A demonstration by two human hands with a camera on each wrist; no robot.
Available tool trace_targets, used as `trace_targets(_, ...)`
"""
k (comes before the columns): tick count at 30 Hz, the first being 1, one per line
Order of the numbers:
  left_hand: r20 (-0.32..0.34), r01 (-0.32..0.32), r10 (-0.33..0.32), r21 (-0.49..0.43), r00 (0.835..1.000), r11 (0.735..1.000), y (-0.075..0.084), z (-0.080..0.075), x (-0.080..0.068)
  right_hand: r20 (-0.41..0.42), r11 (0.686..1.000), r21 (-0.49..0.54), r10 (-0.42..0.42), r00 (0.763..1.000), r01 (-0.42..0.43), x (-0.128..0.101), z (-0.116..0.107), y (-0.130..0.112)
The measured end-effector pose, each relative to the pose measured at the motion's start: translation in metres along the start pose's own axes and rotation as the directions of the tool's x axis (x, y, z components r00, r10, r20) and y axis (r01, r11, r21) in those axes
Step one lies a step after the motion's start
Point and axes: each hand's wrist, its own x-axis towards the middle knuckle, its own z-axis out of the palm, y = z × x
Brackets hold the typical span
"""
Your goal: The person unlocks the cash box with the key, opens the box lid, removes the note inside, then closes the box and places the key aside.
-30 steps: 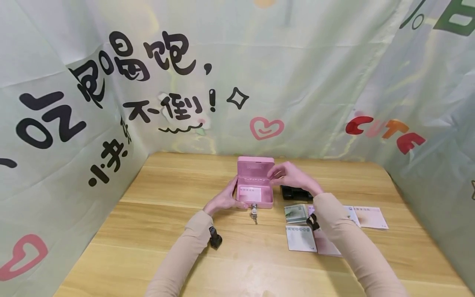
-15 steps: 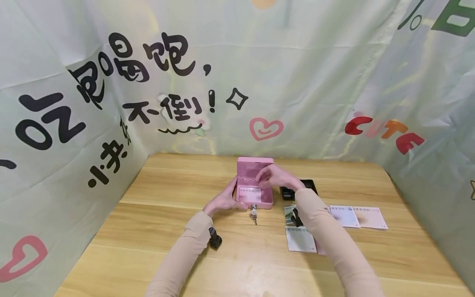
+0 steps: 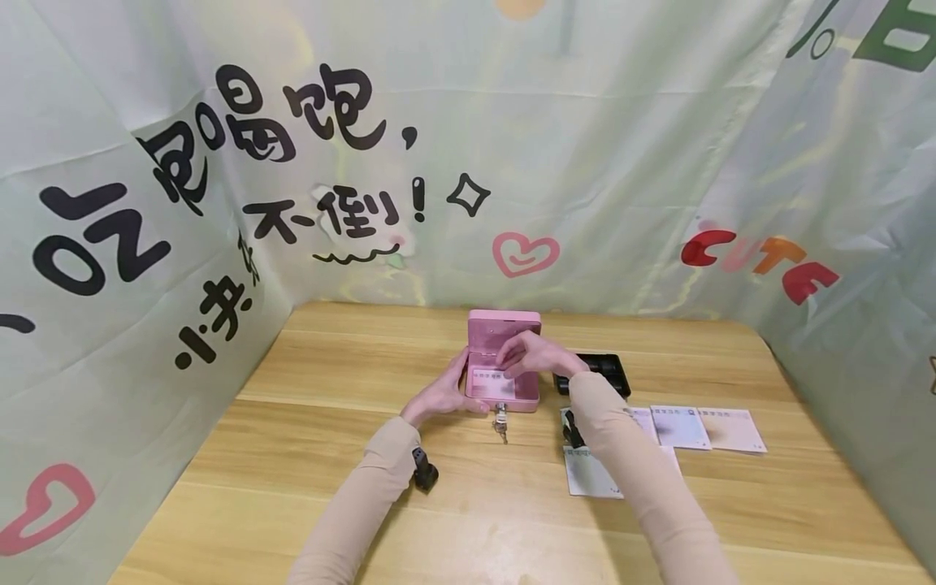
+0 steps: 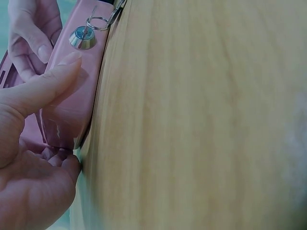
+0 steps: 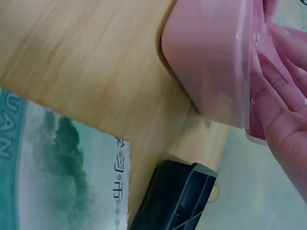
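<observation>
A pink cash box (image 3: 528, 402) stands with its lid raised on the wooden table. Keys on a ring (image 3: 500, 425) hang from the lock (image 4: 82, 38) in its front. My left hand (image 3: 441, 394) grips the box's left side, its thumb lying on the front face near the lock. Inside the box, a play banknote (image 3: 490, 380) lies on the bottom. Over it my right hand (image 3: 532, 354) reaches in, fingers loosely bent. In the right wrist view the fingers of the right hand (image 5: 283, 91) look fairly straight; their tips are hidden, and nothing shows held.
Right of the box lies a black compartment tray (image 3: 617, 378). Several play banknotes (image 3: 731, 429) lie in rows at the right, partly under my right forearm. One green note (image 5: 67, 163) shows near the tray. A printed cloth (image 3: 614, 187) hangs behind the table.
My right hand has moved left from the box's right edge to over the banknote inside, then slightly lower. The left hand has stayed on the box.
</observation>
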Motion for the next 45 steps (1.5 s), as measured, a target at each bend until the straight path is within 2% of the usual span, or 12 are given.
trace_targets(10, 0.004, -0.006, 0.006, 0.006, 1.000, 1.000, 0.0000, -0.0003, 0.0006, -0.016, 0.999, -0.032, 0.039, 0.999, -0.040, 0.0019, 0.0031, 0.0021)
trace_targets(17, 0.006, 0.001, -0.001, -0.011, 1.000, 1.000, -0.0002, -0.0004, 0.0003, 0.008, 0.999, -0.034, 0.036, 0.999, -0.035, 0.0040, 0.0043, 0.0045)
trace_targets(26, -0.005, 0.056, -0.056, -0.007, 0.998, 0.998, 0.0004, 0.0001, -0.0009, -0.033, 0.998, -0.046, 0.037, 0.999, -0.038, 0.0026, 0.0039, 0.0005)
trace_targets(36, -0.005, 0.036, -0.036, -0.011, 0.999, 0.999, 0.0008, 0.0002, -0.0009, -0.096, 0.999, -0.026, -0.028, 0.995, 0.025, 0.0068, 0.0048, 0.0007)
trace_targets(45, -0.015, 0.021, -0.021, -0.011, 1.000, 1.000, -0.0003, 0.0010, -0.0004, -0.127, 0.999, -0.052, 0.001, 0.992, -0.008, 0.0057, 0.0046, -0.0002)
